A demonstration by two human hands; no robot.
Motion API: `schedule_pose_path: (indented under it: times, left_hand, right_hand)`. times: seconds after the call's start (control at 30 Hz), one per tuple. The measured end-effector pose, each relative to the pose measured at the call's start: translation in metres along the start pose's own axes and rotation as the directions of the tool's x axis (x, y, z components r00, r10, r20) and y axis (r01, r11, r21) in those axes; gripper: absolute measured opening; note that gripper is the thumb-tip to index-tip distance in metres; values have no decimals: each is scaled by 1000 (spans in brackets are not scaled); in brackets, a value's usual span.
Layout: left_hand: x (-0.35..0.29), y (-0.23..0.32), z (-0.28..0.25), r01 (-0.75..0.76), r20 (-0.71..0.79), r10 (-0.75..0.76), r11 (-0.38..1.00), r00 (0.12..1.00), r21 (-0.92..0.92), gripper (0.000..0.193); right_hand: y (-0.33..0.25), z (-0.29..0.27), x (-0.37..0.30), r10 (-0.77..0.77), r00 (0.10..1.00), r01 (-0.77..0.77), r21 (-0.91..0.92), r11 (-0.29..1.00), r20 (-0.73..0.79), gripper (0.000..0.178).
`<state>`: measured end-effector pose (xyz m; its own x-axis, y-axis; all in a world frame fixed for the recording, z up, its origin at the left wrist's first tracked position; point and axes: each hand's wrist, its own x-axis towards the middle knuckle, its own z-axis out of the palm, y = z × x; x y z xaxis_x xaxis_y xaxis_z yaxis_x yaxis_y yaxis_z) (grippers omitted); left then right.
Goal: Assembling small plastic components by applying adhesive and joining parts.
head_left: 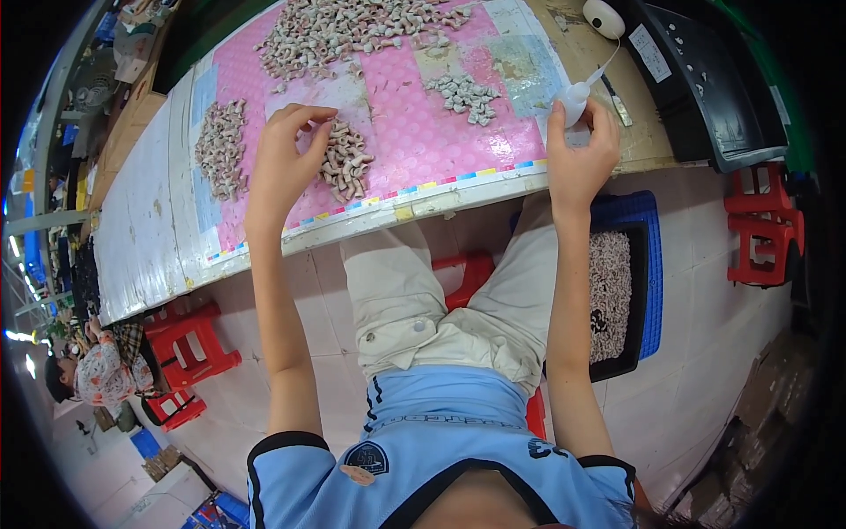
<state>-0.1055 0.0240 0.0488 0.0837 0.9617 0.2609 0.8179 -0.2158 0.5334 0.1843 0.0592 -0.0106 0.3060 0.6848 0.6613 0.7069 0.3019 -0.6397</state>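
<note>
On the left, my left hand is curled above the table, thumb and forefinger brought close together. Whether a small piece sits between those fingertips is too small to make out. Beside it lies a small heap of grey-pink, short knobbed pieces. Over at the right table edge, my right hand is wrapped round a white squeeze bottle, its thin nozzle pointing up and to the right. Between the hands, farther in, a loose group of paler grey pieces rests on the pink printed sheet.
A large heap of similar pieces covers the far side, and another pile lies left. At right are a black tray and a white rounded object. Below stands a piece-filled black bin; red stools flank the table.
</note>
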Motion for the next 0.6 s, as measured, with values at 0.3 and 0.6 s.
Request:
schedule_pose_path:
  times: [0.3,0.6]
  left_hand:
    - [4,-5,-10,93,167,-84,995,982,-48,14]
    - [3,-10,-11,88,121,-83,996,989,-35,12]
  right_hand:
    - [-6,-4,0,58,996,-57,-11,998,65,23]
    - [-3,-1,1,-10,1000,10,12,1000,-11,20]
